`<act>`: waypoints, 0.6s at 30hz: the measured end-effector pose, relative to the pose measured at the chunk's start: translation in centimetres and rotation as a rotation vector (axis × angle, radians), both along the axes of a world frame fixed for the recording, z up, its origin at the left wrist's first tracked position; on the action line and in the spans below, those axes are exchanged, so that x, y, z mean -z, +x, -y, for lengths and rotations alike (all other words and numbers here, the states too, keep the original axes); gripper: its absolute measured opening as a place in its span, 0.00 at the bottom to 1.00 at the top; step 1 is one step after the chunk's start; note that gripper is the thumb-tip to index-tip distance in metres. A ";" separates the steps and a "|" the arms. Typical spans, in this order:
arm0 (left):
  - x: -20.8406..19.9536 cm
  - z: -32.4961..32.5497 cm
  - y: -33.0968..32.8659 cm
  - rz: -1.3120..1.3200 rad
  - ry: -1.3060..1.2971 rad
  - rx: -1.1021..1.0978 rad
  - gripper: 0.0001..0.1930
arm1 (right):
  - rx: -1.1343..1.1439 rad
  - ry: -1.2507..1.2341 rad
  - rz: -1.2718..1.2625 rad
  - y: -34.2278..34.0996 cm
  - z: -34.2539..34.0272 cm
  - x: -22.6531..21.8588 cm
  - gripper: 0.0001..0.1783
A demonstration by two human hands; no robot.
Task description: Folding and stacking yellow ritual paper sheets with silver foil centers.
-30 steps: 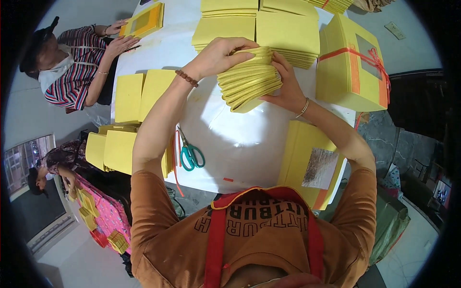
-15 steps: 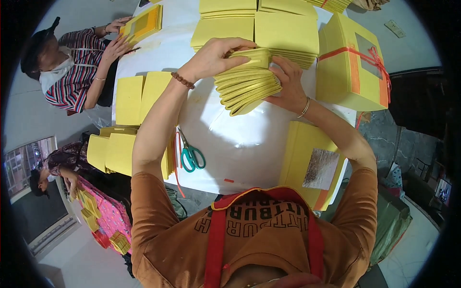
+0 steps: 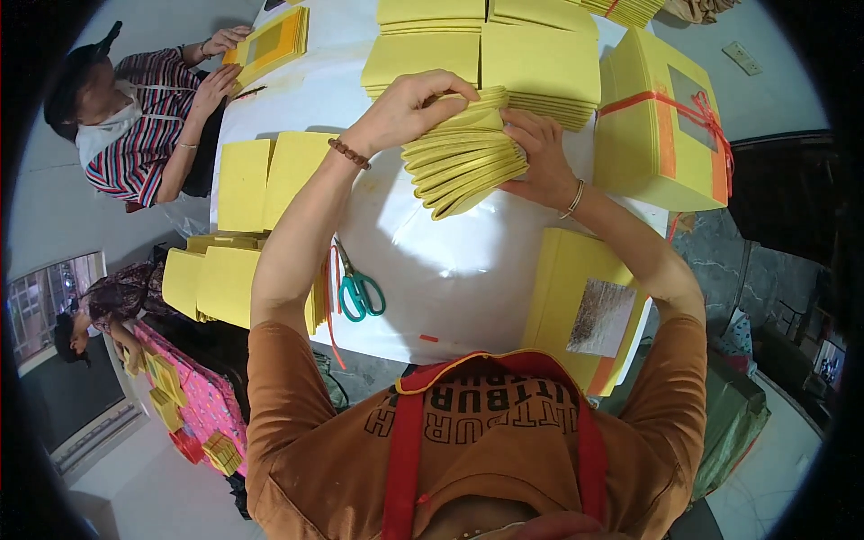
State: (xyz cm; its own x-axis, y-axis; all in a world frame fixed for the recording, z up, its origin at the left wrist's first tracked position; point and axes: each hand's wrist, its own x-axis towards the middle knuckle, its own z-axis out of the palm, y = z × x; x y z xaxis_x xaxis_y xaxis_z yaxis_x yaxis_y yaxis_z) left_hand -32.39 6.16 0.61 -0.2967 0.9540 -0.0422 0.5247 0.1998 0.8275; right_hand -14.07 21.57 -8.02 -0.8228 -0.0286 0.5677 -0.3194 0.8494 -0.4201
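Note:
A thick stack of folded yellow paper (image 3: pixel 463 166) is between my hands above the white table, its rounded folds fanned toward me. My left hand (image 3: pixel 416 110) is closed on its far upper edge, thumb and fingers pinching the top layers. From the right, my right hand (image 3: pixel 543 157) grips the side, with its fingers over the far edge and the thumb side low against the folds. The fingertips beneath the paper are hidden. Just beyond lie flat piles of yellow paper (image 3: pixel 540 63), close behind my hands.
Green-handled scissors (image 3: pixel 362 295) and a red ribbon lie at left, near more yellow piles (image 3: pixel 225 283). A ribbon-tied yellow bundle (image 3: pixel 630 135) stands at right, above a yellow packet with a printed panel (image 3: pixel 567 279). One co-worker handles yellow packets far left; another sits at a pink-covered table.
My left hand's fingers have curled in more over the top layers, and the upper edge of the stack has bent and lifted. My right hand has barely moved.

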 end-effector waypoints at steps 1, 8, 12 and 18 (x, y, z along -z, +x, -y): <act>-0.1 0.1 0.0 -0.001 0.006 0.024 0.13 | 0.000 0.001 -0.001 0.0 0.0 0.0 0.45; 0.0 0.6 0.0 0.153 0.055 0.071 0.17 | -0.072 -0.036 -0.052 0.0 -0.1 0.6 0.47; -0.1 0.6 0.1 0.309 0.021 0.022 0.18 | -0.056 -0.013 0.002 0.1 0.0 -0.2 0.47; -0.1 0.4 0.3 0.223 0.023 0.021 0.17 | -0.145 -0.093 -0.028 -0.4 -0.1 0.6 0.47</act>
